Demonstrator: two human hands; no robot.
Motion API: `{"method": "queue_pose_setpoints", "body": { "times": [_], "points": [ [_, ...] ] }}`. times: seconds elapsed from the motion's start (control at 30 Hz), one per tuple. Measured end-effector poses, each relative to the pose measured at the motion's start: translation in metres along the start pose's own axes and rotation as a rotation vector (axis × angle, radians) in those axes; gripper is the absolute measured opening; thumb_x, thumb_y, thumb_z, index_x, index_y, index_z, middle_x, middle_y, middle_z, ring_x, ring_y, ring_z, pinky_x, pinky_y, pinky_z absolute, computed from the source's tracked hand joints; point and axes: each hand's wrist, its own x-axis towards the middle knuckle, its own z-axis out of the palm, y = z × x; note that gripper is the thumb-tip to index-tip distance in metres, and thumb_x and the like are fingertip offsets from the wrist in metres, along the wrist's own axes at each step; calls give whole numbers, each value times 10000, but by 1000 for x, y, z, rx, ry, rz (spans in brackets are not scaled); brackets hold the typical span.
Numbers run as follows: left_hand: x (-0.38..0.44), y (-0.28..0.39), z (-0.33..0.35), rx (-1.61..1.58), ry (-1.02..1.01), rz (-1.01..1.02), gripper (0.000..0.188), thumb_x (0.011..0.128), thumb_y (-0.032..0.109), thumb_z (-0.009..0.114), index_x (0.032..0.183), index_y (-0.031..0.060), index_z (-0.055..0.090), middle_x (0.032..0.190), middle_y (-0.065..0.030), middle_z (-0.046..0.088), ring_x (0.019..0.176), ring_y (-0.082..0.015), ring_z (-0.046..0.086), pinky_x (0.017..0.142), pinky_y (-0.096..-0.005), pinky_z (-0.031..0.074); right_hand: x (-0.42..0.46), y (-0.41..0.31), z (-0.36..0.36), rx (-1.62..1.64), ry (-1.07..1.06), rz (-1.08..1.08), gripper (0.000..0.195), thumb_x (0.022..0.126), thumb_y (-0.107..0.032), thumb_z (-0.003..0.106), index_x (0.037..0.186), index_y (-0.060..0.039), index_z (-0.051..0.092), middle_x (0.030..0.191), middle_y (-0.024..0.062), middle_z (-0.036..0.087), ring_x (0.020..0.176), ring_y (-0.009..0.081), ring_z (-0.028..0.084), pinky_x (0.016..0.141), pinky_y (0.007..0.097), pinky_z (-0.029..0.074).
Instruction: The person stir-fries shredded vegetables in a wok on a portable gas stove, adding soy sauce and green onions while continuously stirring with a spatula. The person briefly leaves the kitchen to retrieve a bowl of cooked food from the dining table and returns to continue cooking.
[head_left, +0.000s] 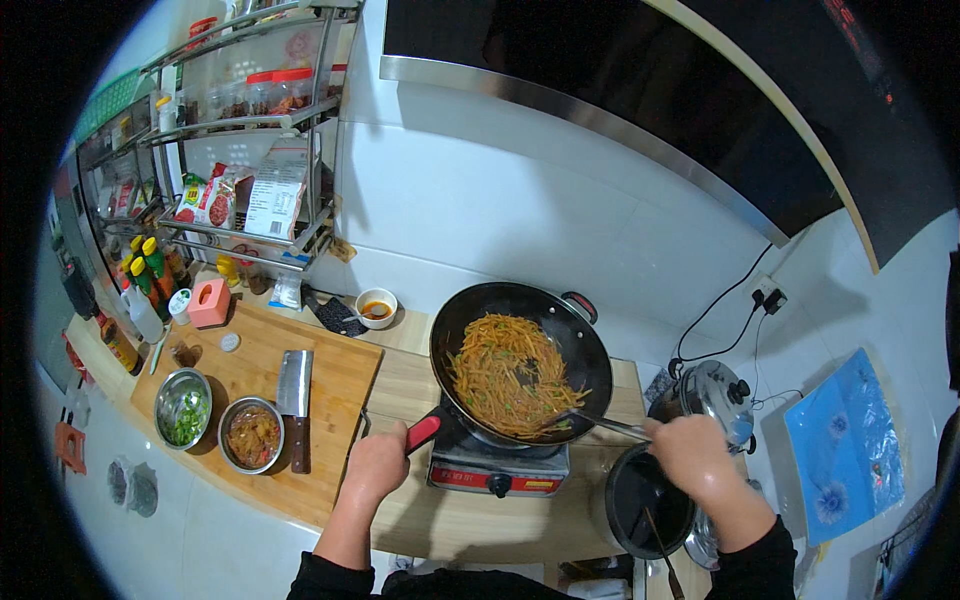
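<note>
A black wok sits on a portable gas stove, full of shredded food strands with green bits, perhaps potato or noodles. Its black and red handle is gripped by my left hand. Closed around a metal spatula is my right hand, at the wok's right side. The spatula's head reaches into the food near the wok's lower right wall and is partly hidden by it. Below my right hand stands a dark deep pot with a long utensil leaning in it.
On the cutting board lie a cleaver, a bowl of chopped greens and a bowl of brownish food. A small white bowl with sauce stands behind. A lidded pot is at right; a range hood overhangs.
</note>
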Motion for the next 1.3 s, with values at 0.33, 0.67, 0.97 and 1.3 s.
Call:
{"method": "queue_pose_setpoints", "body": {
  "times": [0.33,0.67,0.97,1.3],
  "points": [
    [-5,1,7,65,126,17,152,726,74,529,874,51,501,680,-176,600,670,-362,597,593,-471,459,122,0,67,363,187,169,218,842,-240,548,911,-35,574,765,166,633,759,315,631,630,434,489],
    [-5,7,16,102,195,-112,150,734,113,549,869,88,489,689,-173,603,676,-372,594,589,-478,448,88,-4,41,239,41,-190,234,810,-259,581,968,-87,582,740,144,633,740,310,627,629,424,490],
    [-8,3,15,70,199,-94,153,726,109,553,871,86,507,671,-171,601,652,-372,593,577,-475,456,2,35,-24,50,-134,-34,274,783,-298,598,995,-124,613,717,130,631,704,316,622,612,414,484],
    [-7,10,4,46,169,2,103,759,76,499,859,53,500,666,-183,608,634,-356,610,578,-457,468,93,-9,68,256,136,121,182,827,-213,532,877,-41,564,714,156,625,696,324,624,595,428,486]
  ]
}}
